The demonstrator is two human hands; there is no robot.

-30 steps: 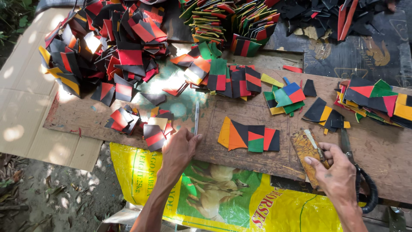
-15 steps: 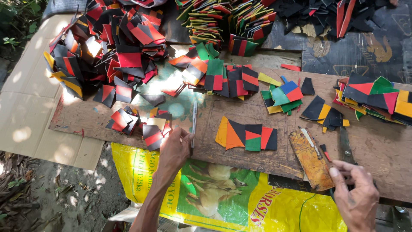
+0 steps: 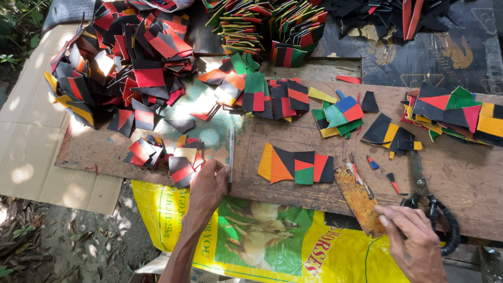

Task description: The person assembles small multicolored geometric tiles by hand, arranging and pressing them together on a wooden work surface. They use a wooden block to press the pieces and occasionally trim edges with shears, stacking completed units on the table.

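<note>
My left hand (image 3: 208,184) grips the near end of a thin metal strip (image 3: 231,152) that lies lengthwise on the worn wooden board (image 3: 461,173). Just right of it sits a joined row of orange, black, red and green pieces (image 3: 296,165). My right hand (image 3: 414,242) is at the board's near edge, fingers closed on the near corner of a rusty yellow-brown flat piece (image 3: 357,198). Black-handled scissors (image 3: 427,196) lie right beside that hand.
Heaps of red, black and yellow cut pieces (image 3: 131,68) fill the far left, with stacked striped ones (image 3: 262,23) at the back. More coloured pieces (image 3: 456,112) lie at the right. A yellow printed sack (image 3: 272,241) hangs below the board, and cardboard (image 3: 31,147) lies left.
My right hand dropped off the board toward me, then came back left onto the rusty piece's near corner. My left hand stayed on the metal strip.
</note>
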